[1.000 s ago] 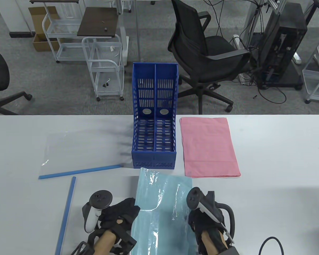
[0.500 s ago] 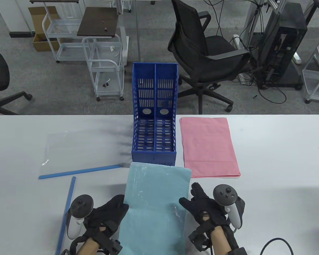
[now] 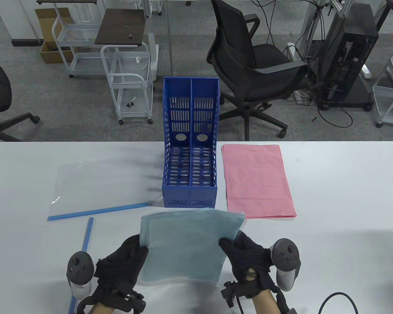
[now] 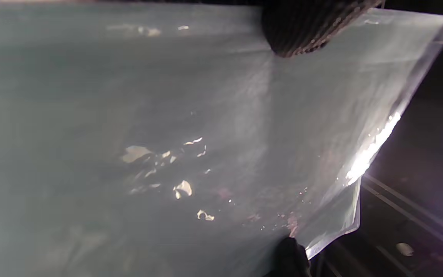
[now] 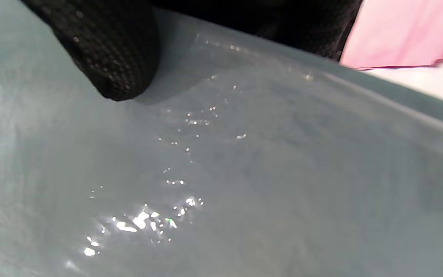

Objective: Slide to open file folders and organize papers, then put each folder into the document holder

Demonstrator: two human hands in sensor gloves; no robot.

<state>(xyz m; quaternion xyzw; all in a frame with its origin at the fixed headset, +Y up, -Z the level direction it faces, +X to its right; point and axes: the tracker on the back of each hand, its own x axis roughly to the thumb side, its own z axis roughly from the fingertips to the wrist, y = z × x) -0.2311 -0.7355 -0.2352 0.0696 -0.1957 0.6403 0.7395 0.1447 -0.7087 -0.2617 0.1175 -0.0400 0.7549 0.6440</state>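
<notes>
Where both wrist views were filled by pale blue sheet, little else could be made out: 1 dark fingertip (image 4: 294, 30) at the left view's top, 1 (image 5: 106, 57) at the right's. Counted: 1 clear folder with blue papers (image 3: 186, 247), raised over the counter's (image 3: 340, 196) near edge, tilted; left hand (image 3: 122, 266) gripping its left edge, right hand (image 3: 249, 258) its right, each grip closed on the sheets. 1 blue document holder (image 3: 190, 144), 2 compartments, just beyond. 1 pink paper stack (image 3: 257, 181) to its right. 1 clear sleeve (image 3: 101, 183), faint. 2 blue slide bars (image 3: 98, 212), the second (image 3: 83, 253) partly cut off at the bottom edge.
</notes>
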